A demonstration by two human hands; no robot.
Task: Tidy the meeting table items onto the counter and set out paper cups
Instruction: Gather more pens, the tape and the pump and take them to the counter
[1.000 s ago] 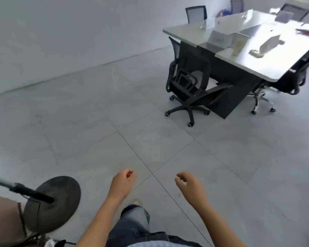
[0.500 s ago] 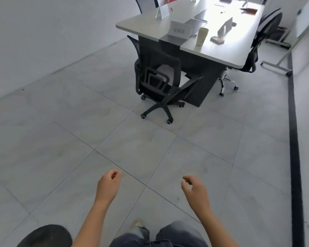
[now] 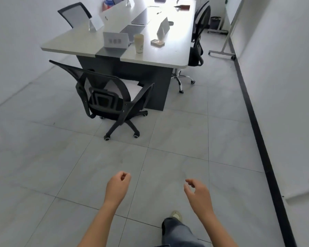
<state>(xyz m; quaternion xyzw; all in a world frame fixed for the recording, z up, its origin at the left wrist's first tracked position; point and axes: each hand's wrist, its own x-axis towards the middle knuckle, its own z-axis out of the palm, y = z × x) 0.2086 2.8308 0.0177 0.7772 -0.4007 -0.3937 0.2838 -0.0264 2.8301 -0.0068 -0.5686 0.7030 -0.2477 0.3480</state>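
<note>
- Your left hand (image 3: 118,184) and right hand (image 3: 197,191) hang loosely curled and empty, well apart from the desk (image 3: 73,42).
- By my reading nothing is tidied yet: the paper cup (image 3: 138,43), name card (image 3: 116,40) and small box (image 3: 157,42) sit there.
- The counter is out of view.

Table (image 3: 155,57): smooth white top, glossy under glare. Cup (image 3: 138,44): matt paper. Chair (image 3: 103,98): black mesh back, plastic arms and base. Far chair (image 3: 196,52): chromed metal legs. Floor (image 3: 177,132): smooth grey tiles, faint sheen.
</note>
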